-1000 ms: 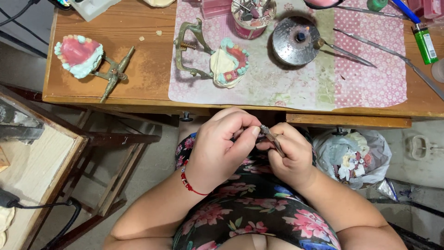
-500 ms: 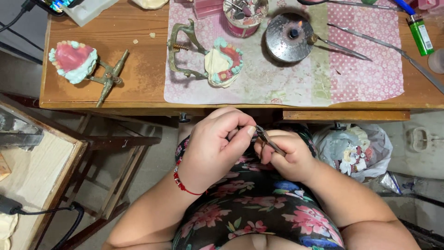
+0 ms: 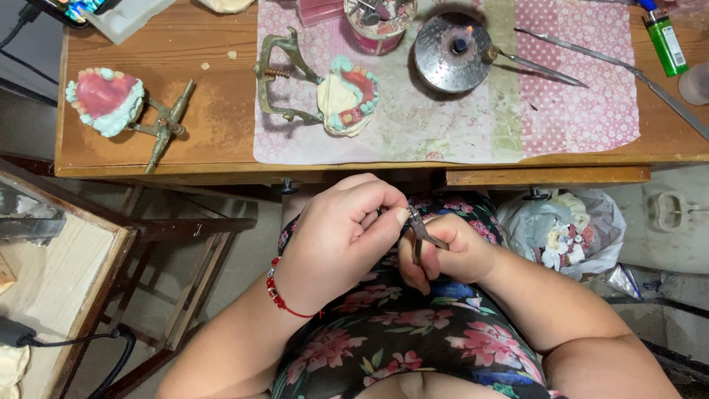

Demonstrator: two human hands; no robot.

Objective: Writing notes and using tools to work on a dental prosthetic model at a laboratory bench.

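My right hand (image 3: 450,251) grips small metal pliers (image 3: 418,227) over my lap, jaws pointing up and left. My left hand (image 3: 341,238), with a red bead bracelet at the wrist, has its fingers curled and its thumb and fingertips pinched at the plier jaws; whatever small piece sits there is hidden by the fingers. Both hands hover just below the wooden table's front edge (image 3: 354,171). On the table above them stands a dental model on a metal articulator (image 3: 325,92).
A second pink and white dental model on an articulator (image 3: 118,103) lies at the table's left. On the pink dotted mat (image 3: 576,111) sit a lit round metal burner (image 3: 454,52), a cup of tools (image 3: 378,21), long metal instruments (image 3: 605,63) and a green lighter (image 3: 665,41). A plastic bag (image 3: 565,229) sits at right.
Both hands stay together at the pliers, with only slight shifts of the fingers. The view has drifted a little, so the table appears slightly higher in frame.
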